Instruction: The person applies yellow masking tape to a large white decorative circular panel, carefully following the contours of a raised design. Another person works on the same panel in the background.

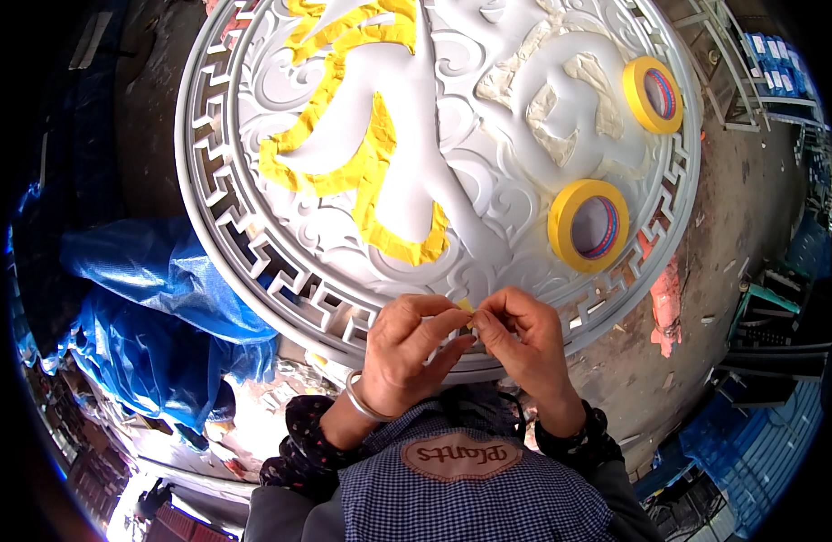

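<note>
A large round white panel [470,212] with raised scrolls and a pierced fretwork border lies in front of me. At its near edge my left hand [407,341] and my right hand [530,341] meet, fingertips pinched together. Between them shows a small bit of yellow masking tape [467,307], mostly hidden by the fingers. Strips of yellow tape [375,181] follow the outline of the raised character on the panel's left. Paler, cream-coloured tape [551,122] surrounds the raised shape on the right. Two rolls of yellow tape rest on the panel's right side, a nearer roll [565,226] and a farther roll [635,93].
Crumpled blue tarpaulin [163,334] is heaped to the left of the panel. On the floor at right lies a pinkish-red elongated thing [666,307]. Metal frames [728,68] stand at the far right, with dark and blue stacked items [777,434] nearer.
</note>
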The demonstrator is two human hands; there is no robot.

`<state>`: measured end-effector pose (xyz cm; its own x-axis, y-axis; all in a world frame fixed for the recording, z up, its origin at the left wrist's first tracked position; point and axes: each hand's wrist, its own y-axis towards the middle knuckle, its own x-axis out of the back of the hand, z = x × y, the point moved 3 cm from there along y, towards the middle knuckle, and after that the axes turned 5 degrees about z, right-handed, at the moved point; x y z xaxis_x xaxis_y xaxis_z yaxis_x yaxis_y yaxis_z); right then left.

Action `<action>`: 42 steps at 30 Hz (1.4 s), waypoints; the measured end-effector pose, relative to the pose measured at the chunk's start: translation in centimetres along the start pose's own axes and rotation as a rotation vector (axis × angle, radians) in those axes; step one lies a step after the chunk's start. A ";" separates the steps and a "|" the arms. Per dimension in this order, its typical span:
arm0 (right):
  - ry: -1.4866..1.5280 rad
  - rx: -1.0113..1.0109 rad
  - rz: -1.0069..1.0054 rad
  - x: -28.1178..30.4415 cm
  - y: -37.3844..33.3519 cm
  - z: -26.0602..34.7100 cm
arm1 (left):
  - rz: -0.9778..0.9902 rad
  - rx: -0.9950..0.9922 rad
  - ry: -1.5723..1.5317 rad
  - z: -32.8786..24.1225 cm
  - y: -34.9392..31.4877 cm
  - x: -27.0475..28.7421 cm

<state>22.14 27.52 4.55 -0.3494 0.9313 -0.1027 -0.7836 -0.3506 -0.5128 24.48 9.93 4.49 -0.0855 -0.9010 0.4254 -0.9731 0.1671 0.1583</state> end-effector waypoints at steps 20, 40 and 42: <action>-0.158 0.232 -0.067 0.7 1.5 -0.1 | -0.060 0.692 -1.003 2.1 -0.8 -1.2; -0.076 0.127 -0.070 0.2 1.9 -0.9 | -0.141 0.703 -1.040 2.7 -0.7 -1.8; -0.072 0.132 -0.062 0.0 1.9 -1.0 | -0.131 0.718 -1.026 2.6 -0.7 -1.8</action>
<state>21.18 26.93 2.71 -0.3306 0.9437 -0.0108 -0.8639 -0.3072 -0.3991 24.74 10.42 1.28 0.2077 -0.8436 -0.4952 -0.8561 0.0881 -0.5092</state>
